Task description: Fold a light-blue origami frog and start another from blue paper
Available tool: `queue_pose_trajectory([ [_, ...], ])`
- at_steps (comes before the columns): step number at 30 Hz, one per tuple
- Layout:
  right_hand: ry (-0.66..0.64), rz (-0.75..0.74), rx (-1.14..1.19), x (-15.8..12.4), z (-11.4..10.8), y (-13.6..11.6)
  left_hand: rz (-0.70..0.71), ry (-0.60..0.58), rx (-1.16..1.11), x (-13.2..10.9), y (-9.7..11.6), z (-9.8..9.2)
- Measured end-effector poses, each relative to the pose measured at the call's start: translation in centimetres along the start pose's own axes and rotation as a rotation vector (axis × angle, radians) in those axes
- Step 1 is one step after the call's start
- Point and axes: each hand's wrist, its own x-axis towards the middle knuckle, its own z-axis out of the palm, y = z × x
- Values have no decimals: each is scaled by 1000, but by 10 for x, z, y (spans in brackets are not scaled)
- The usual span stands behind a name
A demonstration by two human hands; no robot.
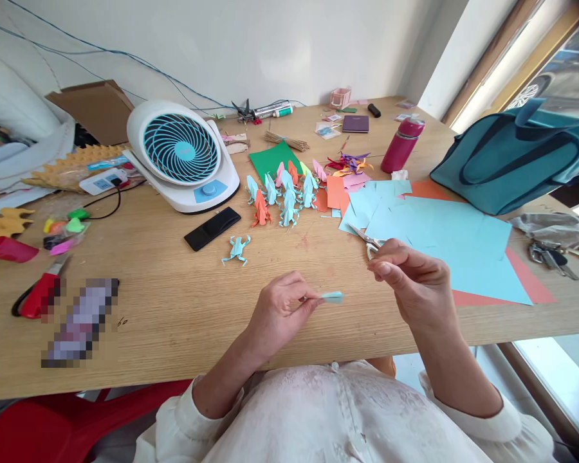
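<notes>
A small, narrow folded piece of light blue paper (332,297) is pinched between the thumb and fingers of my left hand (285,312), above the table's front part. My right hand (417,283) is raised to the right of it, thumb and fingertips pressed together; whether anything tiny sits between them is hidden. Just behind those fingertips lie scissors (368,243), partly covered from view, their blades over the edge of light blue paper sheets (456,235). A light blue origami frog (236,250) lies alone to the left, and several folded paper figures (288,196) stand grouped farther back.
A white fan (183,151) and black phone (213,229) are at left centre. The red bottle (402,145) and teal bag (506,157) stand at right, near keys (552,257). Red-handled cutter (41,292) lies far left; green paper (267,161) lies behind the figures.
</notes>
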Motion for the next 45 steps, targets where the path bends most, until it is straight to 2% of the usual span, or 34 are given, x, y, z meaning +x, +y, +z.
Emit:
queue_pose_trajectory([
  [3,-125,-76,-95,-6,3,3,147,153,259,2,-6,-5],
  [6,-253,-117,-221,-17,14,11,289,205,458,1,-10,-7],
  [9,-259,-197,-279,-25,23,20,383,205,539,-2,-13,-6],
  [12,-219,-258,-298,-29,26,27,415,208,521,-5,-16,-3],
  [17,-174,-176,-214,-32,25,32,283,229,363,-2,-22,-1],
  [21,-90,-5,-5,-33,28,33,22,288,151,4,-26,-1],
  [25,-19,116,162,-32,31,36,-180,229,-146,6,-29,1],
  [29,18,309,292,-33,35,43,-247,198,-307,7,-32,2],
  [34,33,514,428,-39,40,52,-251,154,-282,12,-34,3],
  [37,28,545,447,-40,38,52,-275,141,-276,15,-38,5],
  [41,72,513,367,-37,34,51,-361,76,-321,16,-44,9],
  [45,73,515,328,-37,32,55,-383,45,-356,17,-42,10],
])
